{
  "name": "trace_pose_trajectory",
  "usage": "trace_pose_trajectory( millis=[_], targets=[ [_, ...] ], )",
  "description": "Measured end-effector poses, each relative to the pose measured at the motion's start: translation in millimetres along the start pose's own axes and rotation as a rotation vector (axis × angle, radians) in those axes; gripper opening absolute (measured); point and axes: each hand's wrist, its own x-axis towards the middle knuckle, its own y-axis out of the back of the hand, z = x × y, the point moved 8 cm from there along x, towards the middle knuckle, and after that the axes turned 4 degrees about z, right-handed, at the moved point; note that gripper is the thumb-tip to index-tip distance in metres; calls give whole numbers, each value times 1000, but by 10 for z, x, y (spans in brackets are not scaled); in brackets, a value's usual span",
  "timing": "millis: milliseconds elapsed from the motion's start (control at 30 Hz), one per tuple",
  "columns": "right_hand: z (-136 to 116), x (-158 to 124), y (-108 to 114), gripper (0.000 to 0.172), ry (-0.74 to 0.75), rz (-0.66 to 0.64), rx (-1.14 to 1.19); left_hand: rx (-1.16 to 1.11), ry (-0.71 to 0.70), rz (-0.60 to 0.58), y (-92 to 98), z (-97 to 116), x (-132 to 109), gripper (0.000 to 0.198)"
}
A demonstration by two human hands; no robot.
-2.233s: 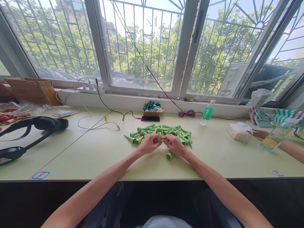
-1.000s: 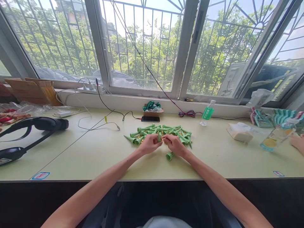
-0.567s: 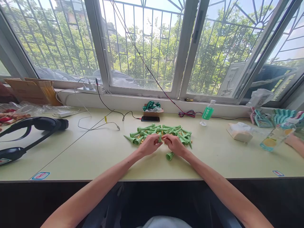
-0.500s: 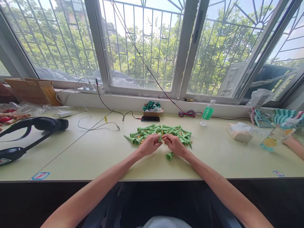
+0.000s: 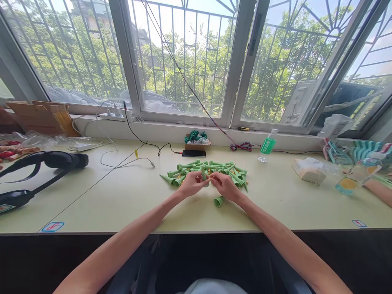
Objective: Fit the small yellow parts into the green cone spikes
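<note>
My left hand is closed round a small light-green plastic cone, held upright over the front of a pile. Close beside it, my right hand is pinched at the cone's side; a tiny pale bit shows at its fingertips, too small to name. Behind and around both hands spreads the pile of green cones, with small yellow-orange pieces scattered among them. One loose cone lies below my right hand, its wide mouth facing me.
A phone lies behind the pile, before a small box of green items. A water bottle and tissue pack stand right. A black headset lies left. Another person's arm reaches in at far right.
The cone in my left hand has tipped more upright and moved slightly left, with more of it showing. My right hand has hardly moved. The other person's arm at far right has shifted a little.
</note>
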Motion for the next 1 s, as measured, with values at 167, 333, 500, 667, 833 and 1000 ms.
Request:
trace_pose_trajectory(
  millis=[167,333,500,667,833,1000],
  targets=[
    [-31,-2,17,22,-1,-3,32,-176,198,-11,8,-95,-17,33],
    [-32,-3,10,25,3,-27,50,-251,257,-13,7,-132,-24,33],
    [-8,-6,4,24,13,-16,24,-199,237,-75,-43,-151,-34,33],
    [-39,-3,-4,21,33,-35,-6,3,104,-73,-37,-134,-23,33],
    [-27,-7,-44,28,34,-84,-13,246,-134,-57,-60,-1,-37,22],
    [35,-20,-71,37,30,-89,-89,425,-302,-63,-127,90,-81,21]
  ],
)
